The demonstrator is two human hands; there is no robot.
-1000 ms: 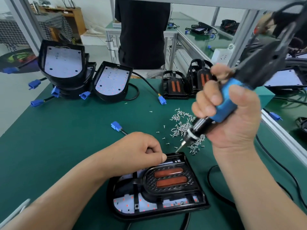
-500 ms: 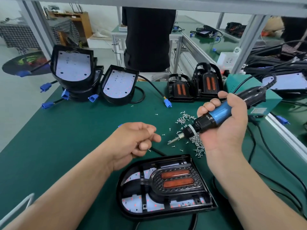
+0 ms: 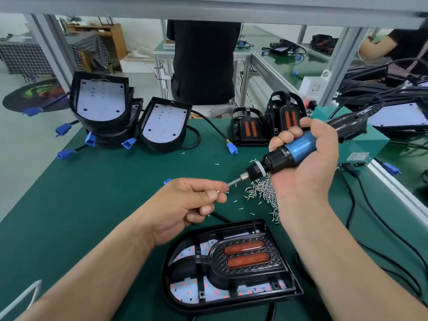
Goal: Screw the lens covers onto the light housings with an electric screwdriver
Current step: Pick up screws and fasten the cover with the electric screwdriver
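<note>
Screw-loading step: left hand pinched a screw just beside the bit of the electric screwdriver gripped by right hand, lens cover on light housing below both hands; next probably seat screw, lower to a hole.

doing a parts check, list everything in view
light housing: one, black, near table edge
lens cover: one, black, orange lenses, on that housing
open housings: several, black, white boards, far left
upright orange-lens parts: two, black, far centre
screws: pile, silver, mid table
electric screwdriver: one, blue and black, right hand
connectors: several, blue, on cables
table: one, green
left hand: fingers pinch one screw at bit tip
right hand: grips the electric screwdriver
</note>
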